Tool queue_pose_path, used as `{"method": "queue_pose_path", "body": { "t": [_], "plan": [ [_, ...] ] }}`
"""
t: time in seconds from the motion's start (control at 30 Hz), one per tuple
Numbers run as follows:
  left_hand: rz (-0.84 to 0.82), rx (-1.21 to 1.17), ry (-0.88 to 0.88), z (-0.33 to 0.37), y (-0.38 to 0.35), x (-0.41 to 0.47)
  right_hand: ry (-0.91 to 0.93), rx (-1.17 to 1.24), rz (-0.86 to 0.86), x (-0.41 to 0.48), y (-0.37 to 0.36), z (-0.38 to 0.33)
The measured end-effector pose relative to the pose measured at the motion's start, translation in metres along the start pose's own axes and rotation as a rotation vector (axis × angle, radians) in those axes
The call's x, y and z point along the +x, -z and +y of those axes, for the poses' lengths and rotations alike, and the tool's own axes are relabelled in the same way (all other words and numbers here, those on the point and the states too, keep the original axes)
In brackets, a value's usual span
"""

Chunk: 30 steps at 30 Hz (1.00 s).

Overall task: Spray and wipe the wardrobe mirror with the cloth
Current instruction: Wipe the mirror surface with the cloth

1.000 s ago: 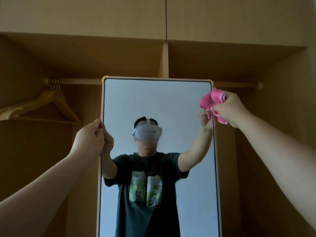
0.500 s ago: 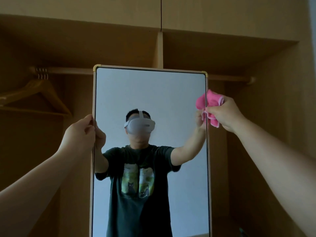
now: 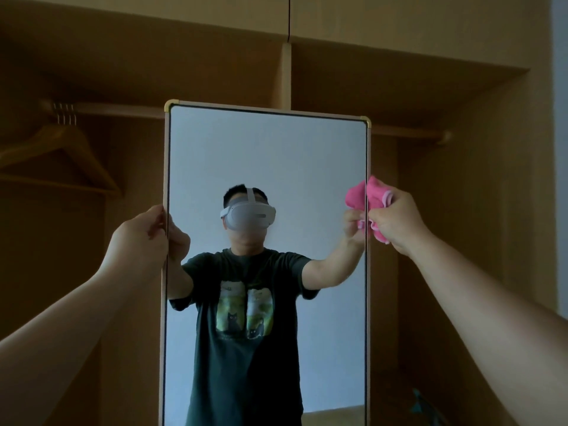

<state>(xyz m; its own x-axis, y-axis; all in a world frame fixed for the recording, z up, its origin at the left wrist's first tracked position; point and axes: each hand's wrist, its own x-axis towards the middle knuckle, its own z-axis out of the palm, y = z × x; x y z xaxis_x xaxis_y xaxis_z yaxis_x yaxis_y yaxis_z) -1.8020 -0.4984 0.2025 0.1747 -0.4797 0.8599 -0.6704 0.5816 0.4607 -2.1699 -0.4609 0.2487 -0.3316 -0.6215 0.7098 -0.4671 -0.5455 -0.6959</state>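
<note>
A tall mirror (image 3: 267, 155) with a thin pale frame and brass corners stands upright in front of an open wooden wardrobe. My left hand (image 3: 140, 238) grips the mirror's left edge at about mid height. My right hand (image 3: 396, 221) holds a bunched pink cloth (image 3: 377, 192) against the mirror's right edge, roughly level with the left hand. The glass reflects a person in a dark T-shirt, both arms and the cloth. No spray bottle is in view.
Behind the mirror runs a wooden hanging rail (image 3: 116, 109) with wooden hangers (image 3: 61, 149) at the left. A vertical divider (image 3: 286, 75) splits the wardrobe. A small teal object (image 3: 419, 401) lies low at the right.
My right hand has slid the pink cloth down the mirror's right edge, away from the top corner. The view has tilted down slightly. My left hand keeps its grip on the left edge.
</note>
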Motion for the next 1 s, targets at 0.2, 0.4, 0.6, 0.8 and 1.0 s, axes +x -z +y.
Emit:
{"method": "queue_pose_path", "body": {
  "t": [0.2,0.4,0.6,0.8,1.0],
  "plan": [
    [-0.034,-0.009,0.024,-0.001,0.002,-0.007,-0.008,-0.021,0.061,-0.011,-0.006,0.008],
    [-0.086,-0.115,0.067,0.005,0.003,-0.018,-0.024,-0.044,0.059,-0.02,-0.008,0.029],
    [-0.136,-0.19,0.122,-0.002,0.0,-0.029,-0.005,-0.057,0.109,-0.035,-0.016,0.04],
    [-0.172,-0.205,0.149,-0.017,-0.006,-0.037,-0.018,-0.017,0.115,-0.054,-0.019,0.039],
    [-0.244,-0.235,0.168,-0.032,-0.008,-0.052,-0.095,-0.074,0.021,-0.069,-0.013,0.052]
  ]
}}
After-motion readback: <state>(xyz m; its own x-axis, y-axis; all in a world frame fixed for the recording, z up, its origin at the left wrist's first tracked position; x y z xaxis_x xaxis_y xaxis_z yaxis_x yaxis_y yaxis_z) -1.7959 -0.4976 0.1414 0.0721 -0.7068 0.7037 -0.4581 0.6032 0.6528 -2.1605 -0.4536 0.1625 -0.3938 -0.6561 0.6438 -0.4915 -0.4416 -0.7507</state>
